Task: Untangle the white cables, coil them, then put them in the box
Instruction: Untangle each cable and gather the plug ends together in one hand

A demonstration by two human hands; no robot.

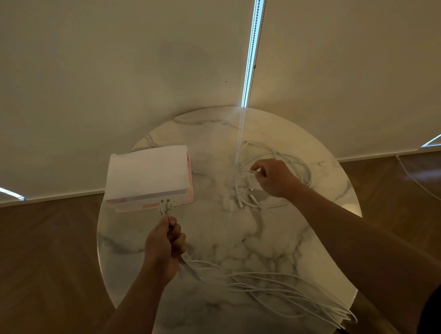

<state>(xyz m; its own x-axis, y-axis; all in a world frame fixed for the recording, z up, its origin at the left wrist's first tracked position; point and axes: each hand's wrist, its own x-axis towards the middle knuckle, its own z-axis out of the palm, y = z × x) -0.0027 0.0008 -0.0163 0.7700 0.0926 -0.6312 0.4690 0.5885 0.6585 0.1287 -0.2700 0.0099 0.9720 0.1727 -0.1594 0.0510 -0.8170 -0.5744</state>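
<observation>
My left hand (166, 245) is closed around a bunch of white cables (265, 283), whose plug ends (167, 207) stick up above my fist near the box's front edge. Their loose lengths trail across the marble table (217, 242) toward its near right edge. My right hand (273, 177) pinches a cable from a second tangled white pile (285, 164) at the table's far right. A pale pink box (149, 177), with a white lid or sheet over its top, sits at the far left.
The round table stands against a cream wall with roller blinds; a bright gap (253, 49) runs down between them. Wooden floor lies on both sides. Another thin white cord (422, 183) runs across the floor at right.
</observation>
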